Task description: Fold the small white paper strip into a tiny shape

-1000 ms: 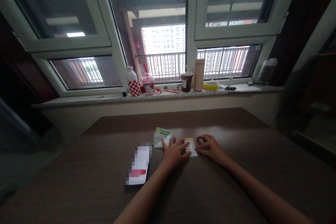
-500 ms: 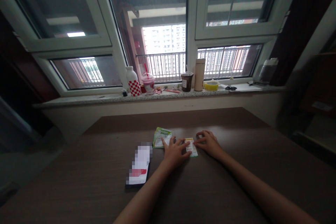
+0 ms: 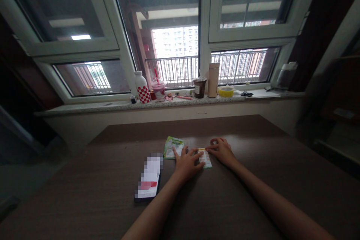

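Observation:
A small printed card [image 3: 206, 160] with a yellow band at its top lies flat on the brown table. My left hand [image 3: 187, 162] is spread, with fingertips on the card's left part and its thumb by a green-and-white packet [image 3: 173, 147]. At the card's top right corner is my right hand [image 3: 222, 150], its thumb and index finger nearly together and touching the edge. Whether they pinch the card is too small to tell. Left of my left forearm lies a phone [image 3: 149, 177] with its screen lit and partly blurred.
Beyond the brown table [image 3: 118, 138], the windowsill [image 3: 112, 107] holds a checkered bottle [image 3: 144, 92], a pink drink [image 3: 159, 90], a dark cup [image 3: 200, 88], a tan flask [image 3: 213, 80], yellow tape [image 3: 225, 92] and black scissors [image 3: 246, 94].
My right hand has shifted slightly left and up, bringing its fingertips to the card's top right corner. My left hand, the packet and the phone have stayed put.

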Demonstrator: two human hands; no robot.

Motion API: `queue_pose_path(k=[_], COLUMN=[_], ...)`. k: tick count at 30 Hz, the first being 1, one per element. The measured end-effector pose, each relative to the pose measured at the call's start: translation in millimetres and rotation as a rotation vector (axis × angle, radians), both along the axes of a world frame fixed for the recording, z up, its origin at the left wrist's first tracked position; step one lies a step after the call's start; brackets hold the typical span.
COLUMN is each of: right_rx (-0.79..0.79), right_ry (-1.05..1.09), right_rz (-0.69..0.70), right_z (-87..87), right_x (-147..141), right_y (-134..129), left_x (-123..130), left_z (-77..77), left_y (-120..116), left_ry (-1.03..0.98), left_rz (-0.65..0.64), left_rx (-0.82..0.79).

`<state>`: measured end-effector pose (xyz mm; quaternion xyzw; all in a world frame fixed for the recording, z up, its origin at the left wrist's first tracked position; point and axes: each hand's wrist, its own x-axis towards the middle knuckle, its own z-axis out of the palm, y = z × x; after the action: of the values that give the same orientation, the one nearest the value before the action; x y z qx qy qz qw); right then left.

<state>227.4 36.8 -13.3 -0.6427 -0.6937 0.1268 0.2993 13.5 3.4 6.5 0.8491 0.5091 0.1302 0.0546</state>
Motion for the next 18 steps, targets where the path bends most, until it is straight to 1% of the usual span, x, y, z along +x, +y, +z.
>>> queue_pose_path(k=[4,10,14,18], right_rx=[0.013,0.009,0.043,0.059], right_ry=[-0.011,-0.018,0.023,0.010], right_rz=[-0.006,-0.020,-0.010,0.019], right_z=[-0.7,-0.6,-2.0,-1.2], right_x=[-0.9,-2.2,-0.8,-1.2], right_y=[0.1,1.3,1.1,-1.3], left_x=[0.2,0.3,0.6,0.8], left_z=[1.3,-0.8,-1.1,-0.6], left_y=[-0.5,1.2,1.3,0.4], left_ry=[-0.007,-0.030,-0.030,-0.034], left_rz=[0.002,-0.002,0.009,0.002], left_rx=[-0.001,-0.004,-0.016,-0.004])
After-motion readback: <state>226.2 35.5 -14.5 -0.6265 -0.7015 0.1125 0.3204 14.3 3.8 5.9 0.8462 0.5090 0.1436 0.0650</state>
